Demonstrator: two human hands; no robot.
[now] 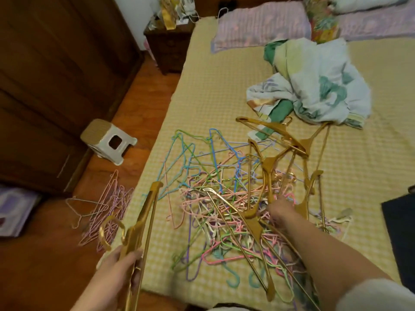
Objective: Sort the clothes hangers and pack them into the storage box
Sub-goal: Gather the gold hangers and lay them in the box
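A large tangled heap of thin wire hangers (215,198) in pink, green, blue and purple is spread over the near half of a bed covered with a yellow checked sheet (213,90). Several broad golden-brown plastic hangers (269,167) are mixed into and laid across the right side of this heap, some reaching towards a crumpled pale floral quilt with a green lining (314,79) further up the bed. A bundle of golden-brown hangers (143,218) is gripped by the left hand (122,264) over the bed's left edge, the fingers being curled round the necks below the hooks and the arms of the bundle pointing away from the person. The right hand (279,211) is reached into the heap beside a golden hanger; the fingers are buried among the wires, and whether anything is grasped cannot be told. A separate small pile of pink wire hangers (105,209) is laid on the reddish wooden floor (56,254) just beside the bed. A white plastic stool with a woven tan top (107,140) is stood near a dark wooden wardrobe (56,75). Two lilac pillows (260,25) are placed at the head of the bed, next to a dark bedside cabinet (168,48).
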